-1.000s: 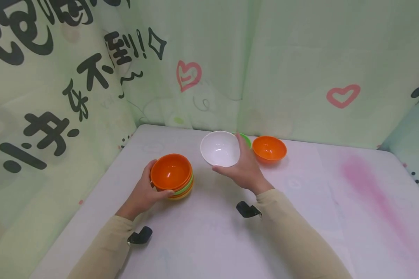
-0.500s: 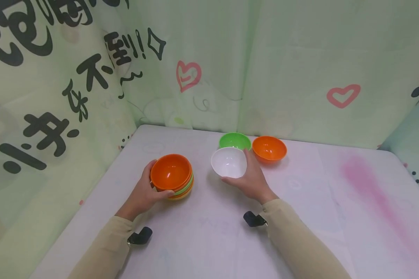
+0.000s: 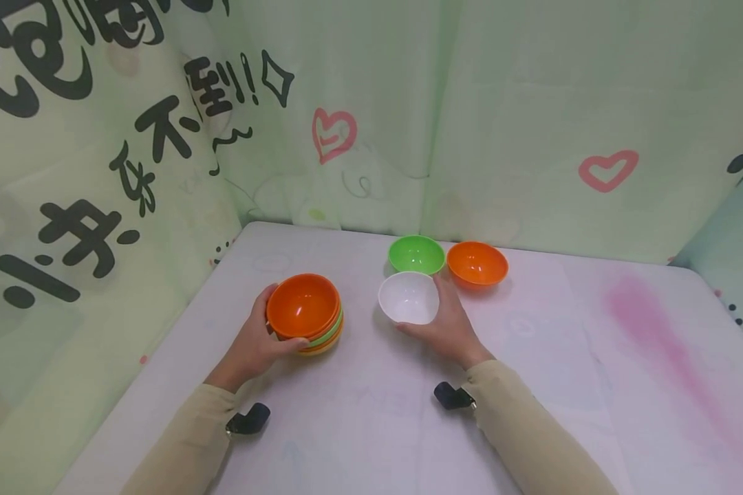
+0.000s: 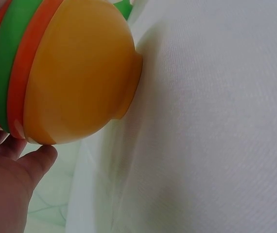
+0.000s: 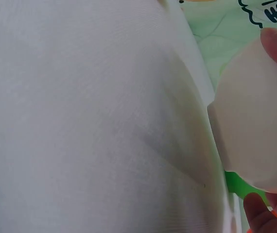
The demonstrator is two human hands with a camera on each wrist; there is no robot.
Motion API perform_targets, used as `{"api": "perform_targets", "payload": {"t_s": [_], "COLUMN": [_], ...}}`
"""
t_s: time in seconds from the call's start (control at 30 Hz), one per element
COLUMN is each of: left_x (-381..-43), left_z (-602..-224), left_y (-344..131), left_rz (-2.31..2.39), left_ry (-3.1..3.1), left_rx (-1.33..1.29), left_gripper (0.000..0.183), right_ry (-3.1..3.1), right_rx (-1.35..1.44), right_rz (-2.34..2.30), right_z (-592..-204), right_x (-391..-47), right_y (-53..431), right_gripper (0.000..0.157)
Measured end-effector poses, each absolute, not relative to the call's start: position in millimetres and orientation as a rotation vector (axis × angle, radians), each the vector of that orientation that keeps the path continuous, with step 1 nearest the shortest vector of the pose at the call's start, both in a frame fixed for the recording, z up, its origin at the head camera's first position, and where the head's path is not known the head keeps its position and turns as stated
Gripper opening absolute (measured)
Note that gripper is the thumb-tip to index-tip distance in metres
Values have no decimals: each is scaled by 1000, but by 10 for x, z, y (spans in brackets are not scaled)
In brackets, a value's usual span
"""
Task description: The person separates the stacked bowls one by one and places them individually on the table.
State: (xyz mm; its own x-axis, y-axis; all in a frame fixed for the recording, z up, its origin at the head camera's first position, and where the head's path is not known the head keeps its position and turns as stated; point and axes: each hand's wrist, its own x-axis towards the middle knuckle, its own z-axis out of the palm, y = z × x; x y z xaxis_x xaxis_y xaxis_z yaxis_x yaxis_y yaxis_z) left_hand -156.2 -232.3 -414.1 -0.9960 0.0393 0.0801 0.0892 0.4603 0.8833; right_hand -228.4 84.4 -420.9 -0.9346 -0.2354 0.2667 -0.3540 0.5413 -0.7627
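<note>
My left hand grips a stack of nested bowls at the left of the table, thumb on the near side. An orange bowl tops the stack; the left wrist view shows a green bowl between orange ones and a yellow bowl lowest. With my right hand I hold a white bowl by its side, its opening facing up. In the right wrist view the white bowl's foot is close to the tabletop; whether it touches cannot be told. Right behind it stands a green bowl.
Another orange bowl stands beside the green one, near the table's back edge. A white cloth covers the table, with a pink smear at the right. Pale green curtains with black characters and hearts hang behind and at the sides.
My right hand has brought the white bowl down toward me and slightly right, uncovering the green bowl behind it. The left hand and its stack have stayed in place.
</note>
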Motion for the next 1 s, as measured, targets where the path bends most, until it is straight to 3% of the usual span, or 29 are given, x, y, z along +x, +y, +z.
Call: {"api": "perform_targets", "payload": {"t_s": [1.0], "left_x": [-1566], "left_z": [-4144], "left_y": [-2339], "left_rz": [-1641], "left_ry": [-2635], "left_rx": [-129], "left_gripper": [109], "right_ry": [-2695], "right_rx": [496], "right_rz": [1407], "right_z": [-4317], "right_x": [-2332], "right_y": [892], "right_gripper": [105]}}
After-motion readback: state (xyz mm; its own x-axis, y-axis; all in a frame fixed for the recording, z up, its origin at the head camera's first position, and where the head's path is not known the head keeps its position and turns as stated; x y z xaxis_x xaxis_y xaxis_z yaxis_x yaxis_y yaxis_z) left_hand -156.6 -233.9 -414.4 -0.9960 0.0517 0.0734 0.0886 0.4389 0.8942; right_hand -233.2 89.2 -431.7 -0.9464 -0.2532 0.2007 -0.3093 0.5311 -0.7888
